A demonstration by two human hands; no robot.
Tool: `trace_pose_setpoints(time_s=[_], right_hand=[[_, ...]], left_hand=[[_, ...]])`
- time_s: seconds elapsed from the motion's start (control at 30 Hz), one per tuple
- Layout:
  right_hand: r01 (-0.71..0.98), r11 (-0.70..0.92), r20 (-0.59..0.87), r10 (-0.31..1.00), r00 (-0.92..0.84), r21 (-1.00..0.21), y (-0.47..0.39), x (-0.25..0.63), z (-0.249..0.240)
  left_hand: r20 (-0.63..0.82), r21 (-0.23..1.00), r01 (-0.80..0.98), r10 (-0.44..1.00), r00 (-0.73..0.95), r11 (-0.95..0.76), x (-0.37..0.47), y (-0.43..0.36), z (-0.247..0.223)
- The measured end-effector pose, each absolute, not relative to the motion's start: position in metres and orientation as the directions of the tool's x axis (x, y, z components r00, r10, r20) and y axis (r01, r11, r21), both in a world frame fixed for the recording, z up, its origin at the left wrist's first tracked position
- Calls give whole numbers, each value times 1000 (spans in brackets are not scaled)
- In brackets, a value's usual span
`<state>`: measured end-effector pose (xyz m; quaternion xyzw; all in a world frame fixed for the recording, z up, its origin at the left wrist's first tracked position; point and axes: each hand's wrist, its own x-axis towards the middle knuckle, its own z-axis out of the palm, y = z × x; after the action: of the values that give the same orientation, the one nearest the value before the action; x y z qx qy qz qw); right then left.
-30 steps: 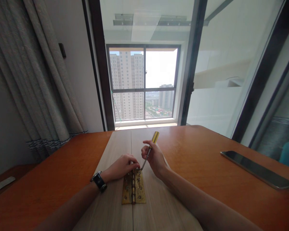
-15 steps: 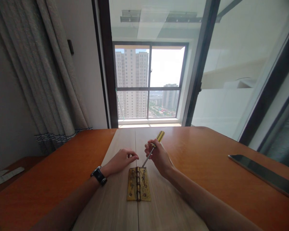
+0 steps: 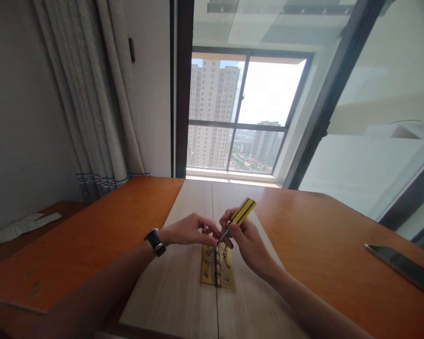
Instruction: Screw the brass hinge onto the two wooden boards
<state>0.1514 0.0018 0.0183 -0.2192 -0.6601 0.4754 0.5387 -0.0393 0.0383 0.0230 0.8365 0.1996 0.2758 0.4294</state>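
Observation:
A screwdriver with a yellow-and-black handle (image 3: 243, 211) is held by my right hand (image 3: 246, 238), its shaft slanting down to the left. The screwdriver's tip is at the upper left leaf of a brass hinge (image 3: 218, 273), near a screw hole. The hinge lies open across the seam between two pale wooden boards (image 3: 183, 292). My left hand (image 3: 194, 229), with a black watch on the wrist, is bent over the hinge's top edge. Its thumb and fingers are close together by the shaft; whether they pinch anything is too small to make out.
The boards rest on an orange-brown table (image 3: 297, 221). A dark phone-like slab (image 3: 403, 268) lies on the right side. White strips (image 3: 24, 227) lie at the far left, below a grey curtain (image 3: 92, 94). A window (image 3: 247, 113) stands beyond the table.
The screwdriver tip has moved from the hinge's top right edge to its left leaf. My left hand has come closer to the shaft. The view has tilted and shifted.

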Motion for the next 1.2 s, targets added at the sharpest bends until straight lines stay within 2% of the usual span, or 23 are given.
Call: trace_pose_setpoints(time_s=[0.23, 0.47, 0.77, 0.93, 1.1, 1.2], right_hand=[[-160, 473, 498, 794, -347, -866, -5, 152, 14], [-220, 492, 539, 783, -312, -842, -4, 154, 13], [-199, 558, 590, 725, -355, -805, -9, 153, 17], [-169, 547, 565, 726, -392, -820, -9, 153, 18], [-105, 532, 518, 733, -441, -840, -13, 153, 21], [-91, 543, 512, 705, -491, -835, -19, 151, 24]], left_hand=[[228, 890, 44, 525, 820, -455, -37, 32, 21], [269, 881, 36, 562, 782, -472, -39, 35, 20], [265, 891, 24, 561, 785, -454, -35, 30, 22], [200, 926, 54, 607, 769, -373, -35, 29, 20], [177, 956, 1, 580, 795, -292, -35, 30, 15], [175, 949, 18, 577, 798, -313, -37, 32, 13]])
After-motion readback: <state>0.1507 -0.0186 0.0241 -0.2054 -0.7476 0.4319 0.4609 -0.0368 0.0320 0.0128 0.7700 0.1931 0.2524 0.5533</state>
